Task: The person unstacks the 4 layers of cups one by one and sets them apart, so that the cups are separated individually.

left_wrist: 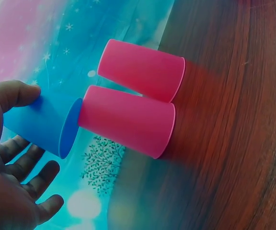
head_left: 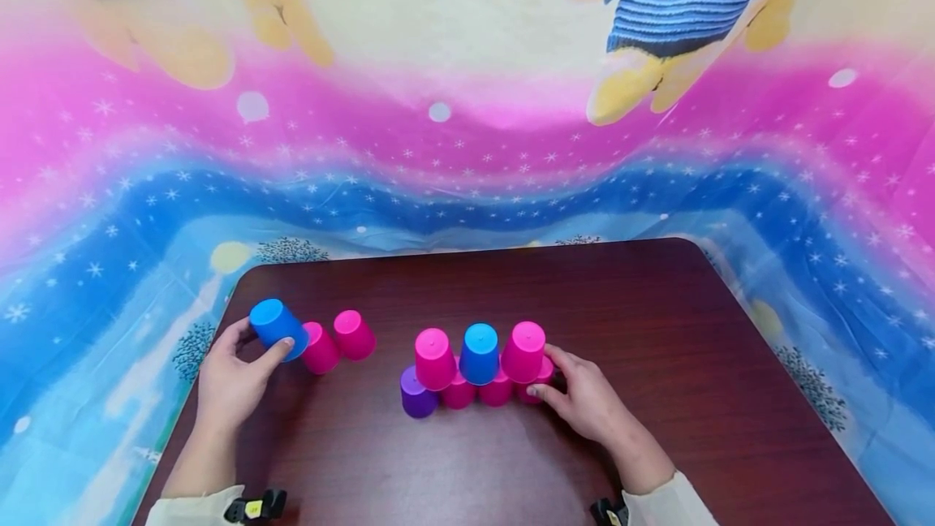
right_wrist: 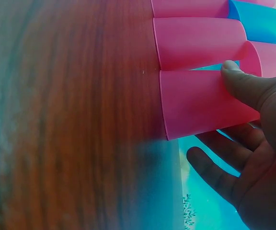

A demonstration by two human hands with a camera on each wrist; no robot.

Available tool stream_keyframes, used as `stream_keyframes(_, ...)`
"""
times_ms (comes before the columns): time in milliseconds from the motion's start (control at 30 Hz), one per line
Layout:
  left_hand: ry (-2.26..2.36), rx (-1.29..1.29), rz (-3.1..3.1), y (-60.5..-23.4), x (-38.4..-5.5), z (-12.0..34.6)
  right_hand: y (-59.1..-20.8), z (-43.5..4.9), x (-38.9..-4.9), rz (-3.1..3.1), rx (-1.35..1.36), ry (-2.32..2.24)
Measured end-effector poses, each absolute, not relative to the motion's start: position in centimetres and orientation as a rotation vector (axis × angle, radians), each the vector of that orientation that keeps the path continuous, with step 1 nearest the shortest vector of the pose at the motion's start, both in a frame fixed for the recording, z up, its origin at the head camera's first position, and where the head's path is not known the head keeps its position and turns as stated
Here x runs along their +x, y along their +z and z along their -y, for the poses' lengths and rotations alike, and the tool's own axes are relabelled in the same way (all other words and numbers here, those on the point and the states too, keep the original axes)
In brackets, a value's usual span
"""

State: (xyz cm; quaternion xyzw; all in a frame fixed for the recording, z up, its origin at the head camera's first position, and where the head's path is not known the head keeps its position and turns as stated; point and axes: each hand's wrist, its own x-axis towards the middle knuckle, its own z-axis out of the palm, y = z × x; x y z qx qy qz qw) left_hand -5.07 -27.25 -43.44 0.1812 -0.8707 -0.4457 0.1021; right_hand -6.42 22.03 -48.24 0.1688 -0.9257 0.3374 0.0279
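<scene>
In the head view, my left hand (head_left: 232,380) pinches a blue cup (head_left: 276,327), upside down and tilted, between thumb and fingers. Its rim is by the top of a nearer pink cup (left_wrist: 128,122); another pink cup (head_left: 354,337) stands beside that one. My right hand (head_left: 588,396) has thumb and fingers around the rightmost bottom pink cup (right_wrist: 200,103) of a two-row stack. The bottom row starts with a purple cup (head_left: 419,396), then pink cups. Above sit a pink cup (head_left: 434,360), a blue cup (head_left: 479,355) and a pink cup (head_left: 524,353).
The dark brown wooden table (head_left: 453,469) has rounded far corners. A printed cloth (head_left: 467,177) with snowflakes and cartoon bears hangs behind it and along both sides. A black strap device (head_left: 256,506) is on the left wrist.
</scene>
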Motion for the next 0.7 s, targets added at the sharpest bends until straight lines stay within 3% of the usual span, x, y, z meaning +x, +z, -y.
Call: stream_keyframes(700,-1.310,0.633,2.545,-44.1,-4.5,29.4,-48.0,-22.0,-6.3,2.912,0.476,1.077)
